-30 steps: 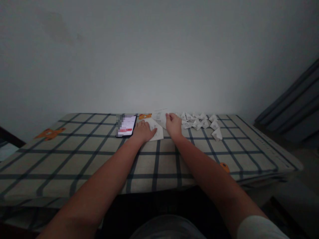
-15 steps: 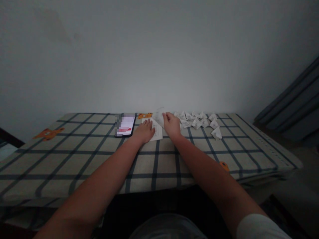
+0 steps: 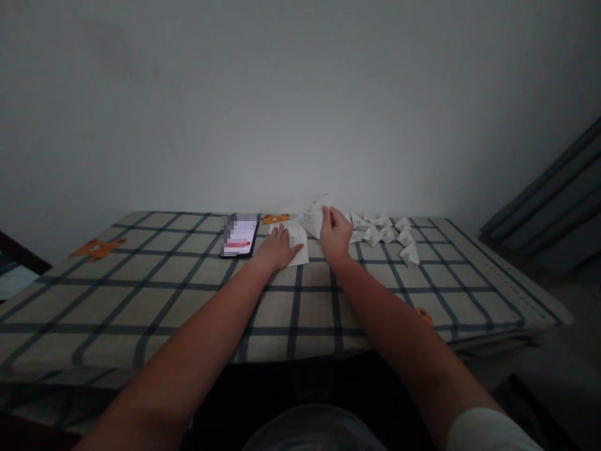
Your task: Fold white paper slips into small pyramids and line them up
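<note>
Thing: thin white paper sheet (image 3: 299, 247) w/ faint grey print. It lies on the checked beige-and-navy tablecloth (image 3: 188, 282), far middle of the table, near the wall edge.
L hand: left hand (image 3: 278, 248) lies palm down, fingers spread, on the sheet's 9 o'clock side. It pins the sheet and grips nothing.
R hand: right hand (image 3: 336, 234) is closed in a thumb-and-finger pinch on the lifted flap (image 3: 313, 217), which is held clear of the cloth at the sheet's 1 o'clock.
Hands: apart, w/ the sheet between them.
Handling: prob. v. light and limp; creases easily, tears if tugged, slides on cloth unless pinned. Best hold, I'd judge, is a light pinch at an edge or corner, other palm flat as anchor.
Axis: the flat part's long axis runs approx. 12–6 o'clock, tilted a little toward 1. The flap's free tip points approx. 10 o'clock and upward.
Doubt: view is dim and small, so can't tell if the flap is the same sheet folded up or a second one.
Nearby:
- black smartphone (image 3: 239, 235) w/ lit screen, at 9 o'clock, just beside the left hand
- cluster of small white folded paper triangles (image 3: 381, 232), at 3 o'clock, near the right hand but apart from it
- orange bear print (image 3: 275, 218) on the cloth, at 11 o'clock
</note>
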`<state>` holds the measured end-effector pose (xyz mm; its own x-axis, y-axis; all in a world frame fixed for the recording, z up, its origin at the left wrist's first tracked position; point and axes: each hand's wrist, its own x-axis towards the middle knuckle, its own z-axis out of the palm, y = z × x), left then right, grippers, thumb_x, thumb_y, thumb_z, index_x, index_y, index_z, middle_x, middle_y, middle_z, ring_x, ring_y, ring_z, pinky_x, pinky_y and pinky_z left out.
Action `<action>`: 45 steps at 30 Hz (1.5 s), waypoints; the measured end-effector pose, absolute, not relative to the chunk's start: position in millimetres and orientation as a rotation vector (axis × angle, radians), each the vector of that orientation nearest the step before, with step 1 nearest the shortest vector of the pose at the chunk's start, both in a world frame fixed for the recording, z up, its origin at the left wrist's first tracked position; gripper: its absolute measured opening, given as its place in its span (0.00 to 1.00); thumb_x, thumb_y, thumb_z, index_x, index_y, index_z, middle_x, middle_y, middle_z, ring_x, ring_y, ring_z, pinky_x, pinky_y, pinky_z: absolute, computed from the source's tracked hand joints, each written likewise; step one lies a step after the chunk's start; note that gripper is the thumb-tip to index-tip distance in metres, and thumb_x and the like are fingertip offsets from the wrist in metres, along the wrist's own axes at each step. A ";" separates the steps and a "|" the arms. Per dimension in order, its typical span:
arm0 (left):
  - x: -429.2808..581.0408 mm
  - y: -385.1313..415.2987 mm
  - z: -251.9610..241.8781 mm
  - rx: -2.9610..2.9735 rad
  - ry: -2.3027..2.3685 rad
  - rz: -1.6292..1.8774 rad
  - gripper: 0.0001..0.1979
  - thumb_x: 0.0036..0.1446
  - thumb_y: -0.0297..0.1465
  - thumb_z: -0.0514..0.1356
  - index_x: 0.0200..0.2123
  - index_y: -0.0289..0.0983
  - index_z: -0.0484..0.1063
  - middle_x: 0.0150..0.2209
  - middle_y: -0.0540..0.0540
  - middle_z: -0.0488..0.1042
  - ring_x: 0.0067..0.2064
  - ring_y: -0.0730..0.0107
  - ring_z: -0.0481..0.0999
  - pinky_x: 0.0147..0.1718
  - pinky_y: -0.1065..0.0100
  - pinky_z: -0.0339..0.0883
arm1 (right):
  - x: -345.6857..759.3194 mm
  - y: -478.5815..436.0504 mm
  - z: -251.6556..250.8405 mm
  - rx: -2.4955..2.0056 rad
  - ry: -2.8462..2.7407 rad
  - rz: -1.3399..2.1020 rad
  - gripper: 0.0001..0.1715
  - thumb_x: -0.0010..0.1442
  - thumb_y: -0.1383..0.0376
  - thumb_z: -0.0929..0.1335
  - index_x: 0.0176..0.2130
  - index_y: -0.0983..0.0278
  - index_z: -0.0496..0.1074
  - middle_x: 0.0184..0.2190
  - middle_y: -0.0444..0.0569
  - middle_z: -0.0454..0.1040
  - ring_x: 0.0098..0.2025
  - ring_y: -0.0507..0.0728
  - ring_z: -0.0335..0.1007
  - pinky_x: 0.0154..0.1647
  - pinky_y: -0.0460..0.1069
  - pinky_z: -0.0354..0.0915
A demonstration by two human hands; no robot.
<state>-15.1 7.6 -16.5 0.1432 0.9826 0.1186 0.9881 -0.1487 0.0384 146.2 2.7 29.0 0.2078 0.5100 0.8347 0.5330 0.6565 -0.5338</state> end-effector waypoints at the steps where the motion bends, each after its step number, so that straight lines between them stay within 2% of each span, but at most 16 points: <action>1: -15.3 7.9 -16.8 -2.344 -2.022 -0.177 0.44 0.61 0.52 0.38 0.65 0.19 0.46 0.67 0.27 0.42 0.68 0.44 0.44 0.63 0.53 0.44 | 146.3 2.3 29.1 -0.932 -1.418 -0.026 0.22 0.66 0.58 0.58 0.22 0.63 0.56 0.19 0.39 0.53 0.23 0.48 0.50 0.28 0.46 0.48; 7: -16.0 12.1 -20.1 -2.356 -2.053 -0.192 0.44 0.61 0.53 0.38 0.65 0.20 0.46 0.68 0.28 0.40 0.68 0.43 0.41 0.63 0.51 0.43 | 149.2 -6.1 39.9 -0.889 -1.349 0.020 0.22 0.65 0.58 0.59 0.22 0.63 0.57 0.19 0.39 0.53 0.24 0.48 0.50 0.28 0.46 0.50; 11: -16.1 15.1 -23.4 -2.354 -2.067 -0.250 0.44 0.60 0.53 0.39 0.65 0.20 0.48 0.67 0.27 0.43 0.68 0.44 0.42 0.63 0.51 0.43 | 151.2 -14.7 48.6 -0.953 -1.275 0.128 0.22 0.66 0.54 0.56 0.29 0.64 0.65 0.26 0.45 0.64 0.30 0.51 0.58 0.34 0.47 0.57; 16: -19.7 13.3 -25.3 -2.386 -2.044 -0.444 0.42 0.60 0.50 0.45 0.64 0.21 0.50 0.66 0.25 0.46 0.68 0.44 0.44 0.62 0.49 0.44 | 148.1 -7.1 33.8 -0.905 -1.592 0.162 0.21 0.64 0.55 0.59 0.38 0.65 0.73 0.33 0.52 0.74 0.33 0.54 0.67 0.40 0.50 0.63; 20: -26.3 12.7 -16.4 -2.412 -1.983 -1.027 0.35 0.60 0.38 0.51 0.65 0.26 0.48 0.62 0.29 0.59 0.63 0.52 0.60 0.59 0.56 0.54 | 142.6 1.4 21.5 -0.853 -1.826 0.143 0.20 0.64 0.56 0.60 0.44 0.62 0.75 0.40 0.51 0.78 0.39 0.55 0.73 0.44 0.50 0.65; 22: -29.2 14.0 -10.0 -2.386 -1.927 -1.450 0.27 0.62 0.37 0.47 0.60 0.30 0.59 0.58 0.35 0.67 0.60 0.57 0.65 0.59 0.58 0.56 | 139.6 1.6 19.4 -0.810 -1.985 0.143 0.19 0.64 0.56 0.60 0.44 0.61 0.76 0.42 0.50 0.78 0.43 0.56 0.74 0.47 0.50 0.65; 24: -31.1 14.8 -4.9 -2.338 -1.853 -1.867 0.24 0.63 0.39 0.43 0.53 0.33 0.68 0.53 0.39 0.72 0.57 0.58 0.68 0.58 0.57 0.58 | 136.0 0.1 18.5 -0.784 -2.075 0.142 0.19 0.64 0.56 0.61 0.45 0.59 0.76 0.43 0.48 0.78 0.45 0.56 0.74 0.49 0.50 0.65; 26: -31.5 13.8 -1.8 -2.259 -1.883 -2.120 0.24 0.62 0.44 0.46 0.48 0.35 0.72 0.51 0.39 0.74 0.57 0.55 0.68 0.57 0.55 0.59 | 132.1 -1.8 18.0 -0.751 -2.100 0.167 0.19 0.65 0.56 0.61 0.45 0.58 0.76 0.45 0.47 0.78 0.47 0.55 0.74 0.50 0.50 0.65; 28: -29.8 10.8 0.2 -2.232 -1.875 -2.392 0.26 0.59 0.50 0.49 0.47 0.37 0.73 0.50 0.41 0.75 0.57 0.54 0.68 0.56 0.54 0.61 | 128.3 -3.8 18.2 -0.713 -2.131 0.202 0.19 0.65 0.56 0.61 0.46 0.58 0.76 0.45 0.47 0.78 0.47 0.55 0.74 0.48 0.50 0.66; 30: -26.0 6.1 2.9 -2.196 -1.862 -2.509 0.36 0.59 0.56 0.38 0.48 0.37 0.72 0.46 0.41 0.77 0.53 0.54 0.72 0.51 0.53 0.65 | 125.7 -6.9 20.4 -0.693 -2.153 0.245 0.18 0.65 0.57 0.61 0.45 0.59 0.77 0.45 0.47 0.78 0.45 0.55 0.75 0.46 0.49 0.67; 34: -15.8 -6.7 16.7 -2.445 -1.506 -2.917 0.43 0.54 0.61 0.39 0.52 0.34 0.70 0.46 0.39 0.77 0.51 0.55 0.74 0.52 0.56 0.65 | 127.9 -16.4 31.7 -0.643 -2.139 0.277 0.18 0.65 0.57 0.61 0.48 0.56 0.75 0.46 0.44 0.78 0.48 0.53 0.74 0.49 0.48 0.65; 37: -6.9 -16.2 33.3 -2.563 -1.352 -2.982 0.44 0.55 0.61 0.38 0.56 0.33 0.66 0.49 0.38 0.75 0.55 0.55 0.71 0.53 0.57 0.64 | 139.8 -19.5 41.0 -0.591 -2.193 0.242 0.19 0.65 0.56 0.61 0.47 0.57 0.76 0.46 0.46 0.78 0.48 0.53 0.73 0.49 0.48 0.65; 40: 4.2 -18.0 48.6 -2.697 -1.379 -2.846 0.44 0.54 0.61 0.38 0.58 0.35 0.65 0.52 0.38 0.73 0.56 0.53 0.70 0.52 0.56 0.66 | 158.7 -12.8 46.5 -0.688 -2.098 0.220 0.19 0.64 0.56 0.61 0.44 0.59 0.77 0.43 0.47 0.79 0.44 0.53 0.74 0.46 0.47 0.65; 42: 12.8 -12.7 54.0 -2.836 -1.354 -2.726 0.38 0.55 0.59 0.46 0.60 0.40 0.62 0.55 0.39 0.71 0.56 0.53 0.70 0.49 0.55 0.67 | 172.1 -3.5 48.2 -0.744 -1.997 0.226 0.19 0.64 0.55 0.61 0.41 0.62 0.77 0.41 0.49 0.79 0.42 0.54 0.73 0.45 0.48 0.65; 44: 21.8 -3.9 53.7 -2.841 -1.469 -2.607 0.35 0.53 0.52 0.58 0.60 0.45 0.59 0.57 0.42 0.68 0.54 0.56 0.71 0.46 0.58 0.70 | 183.9 6.9 48.1 -0.768 -1.925 0.248 0.18 0.62 0.55 0.63 0.38 0.63 0.77 0.37 0.49 0.78 0.39 0.53 0.72 0.42 0.47 0.64; 45: 26.4 0.6 51.3 -2.834 -1.494 -2.619 0.34 0.52 0.50 0.59 0.60 0.45 0.59 0.57 0.41 0.68 0.52 0.57 0.72 0.45 0.58 0.70 | 188.6 11.8 47.2 -0.792 -1.844 0.276 0.18 0.61 0.54 0.64 0.38 0.64 0.77 0.36 0.48 0.78 0.37 0.53 0.72 0.40 0.46 0.64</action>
<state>26.4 0.6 51.3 0.1808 0.9130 0.3656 -0.1500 -0.3418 0.9277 188.6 11.8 47.2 -0.2195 0.6344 0.7411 0.3898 0.7535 -0.5295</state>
